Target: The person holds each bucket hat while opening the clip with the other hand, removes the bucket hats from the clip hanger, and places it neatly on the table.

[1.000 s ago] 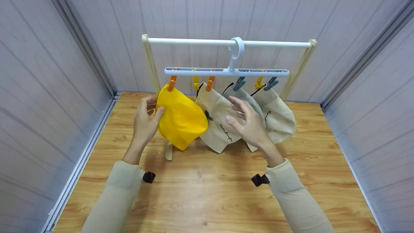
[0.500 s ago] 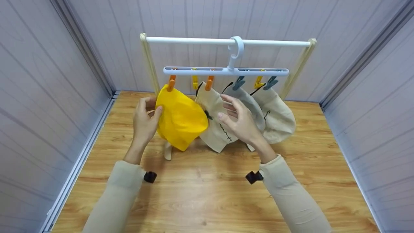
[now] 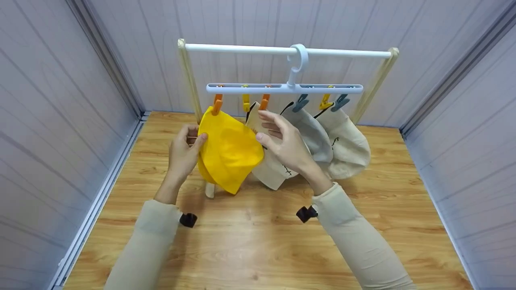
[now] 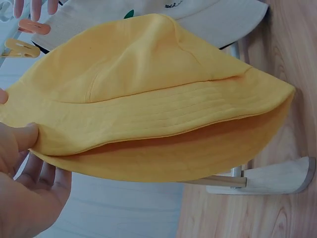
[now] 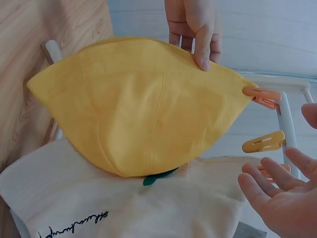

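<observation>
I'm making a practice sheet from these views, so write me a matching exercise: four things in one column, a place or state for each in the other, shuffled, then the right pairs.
Column one
1. Yellow hat
2. Hanger
3. Grey hat
4. Left hand

Column two (places as in the head view)
A. Hangs between two cream hats
B. Pinches a hat's edge
C. Hangs from the leftmost orange clip
D. Hooked over the white rail

Pairs: 1-C, 2-D, 3-A, 4-B
</observation>
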